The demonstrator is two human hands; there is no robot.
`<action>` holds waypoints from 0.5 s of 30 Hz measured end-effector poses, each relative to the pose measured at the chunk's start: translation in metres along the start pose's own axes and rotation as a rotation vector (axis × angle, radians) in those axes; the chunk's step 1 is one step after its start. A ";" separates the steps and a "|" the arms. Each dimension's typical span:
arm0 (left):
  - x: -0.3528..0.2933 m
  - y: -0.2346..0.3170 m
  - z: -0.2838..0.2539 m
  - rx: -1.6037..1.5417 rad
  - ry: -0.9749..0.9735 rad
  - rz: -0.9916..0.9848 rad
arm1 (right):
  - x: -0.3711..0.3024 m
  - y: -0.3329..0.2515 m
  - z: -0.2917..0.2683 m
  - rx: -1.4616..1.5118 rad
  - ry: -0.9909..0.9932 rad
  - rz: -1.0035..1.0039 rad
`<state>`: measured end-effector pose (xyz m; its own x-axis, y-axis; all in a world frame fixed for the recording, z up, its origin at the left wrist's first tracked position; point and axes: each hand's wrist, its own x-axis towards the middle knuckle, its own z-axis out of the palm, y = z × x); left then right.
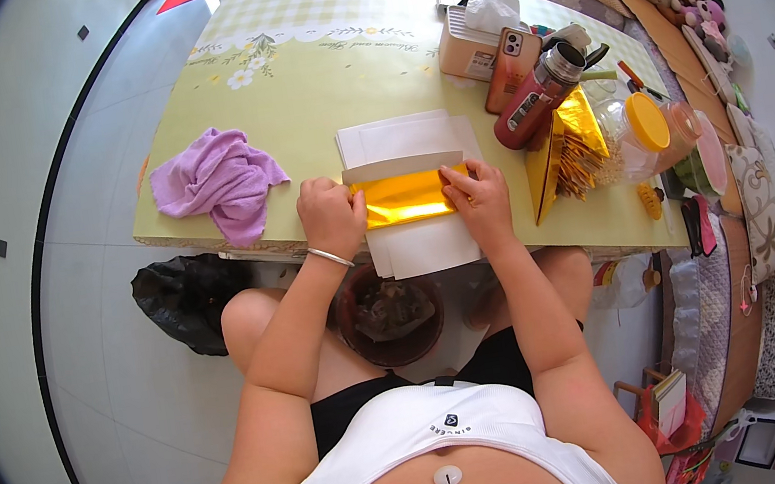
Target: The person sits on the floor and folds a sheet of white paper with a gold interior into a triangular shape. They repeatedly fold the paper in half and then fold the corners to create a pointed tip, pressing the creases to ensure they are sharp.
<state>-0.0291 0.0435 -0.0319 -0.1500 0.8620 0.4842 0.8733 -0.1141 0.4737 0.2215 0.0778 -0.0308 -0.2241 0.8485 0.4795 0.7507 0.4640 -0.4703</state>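
Observation:
Shiny gold foil paper (404, 202) lies folded into a wide strip, with a plain greyish-white flap along its far side. My left hand (333, 218) is closed on its left end, fingers curled under. At the right end my right hand (483, 199) grips the foil, with thumb and fingertips bent over it. Beneath sit several white sheets (424, 249), loosely stacked and jutting past the table's front edge. To the right of my right hand stands a folded gold foil piece (577, 126) with a bundle of thin gold-coloured strips inside.
A lilac cloth (219, 184) lies crumpled on the table (325, 82) at left. At right crowd a maroon thermos (538, 100), a phone (513, 66), a tissue box (469, 44) and a yellow-lidded jar (646, 126). Under the table are a brown bin (394, 345) and black bag (185, 295).

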 end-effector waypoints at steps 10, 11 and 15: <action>0.006 0.023 -0.016 0.143 0.149 0.362 | 0.002 -0.002 -0.001 -0.030 -0.006 -0.037; 0.007 0.019 -0.008 0.048 0.059 0.457 | 0.003 -0.003 -0.001 -0.029 -0.007 -0.037; -0.009 0.024 0.010 -0.193 -0.241 0.596 | 0.004 -0.004 -0.001 -0.041 -0.016 -0.035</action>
<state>-0.0020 0.0381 -0.0317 0.4592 0.7078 0.5368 0.6728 -0.6717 0.3101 0.2179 0.0786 -0.0263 -0.2604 0.8361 0.4829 0.7672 0.4828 -0.4223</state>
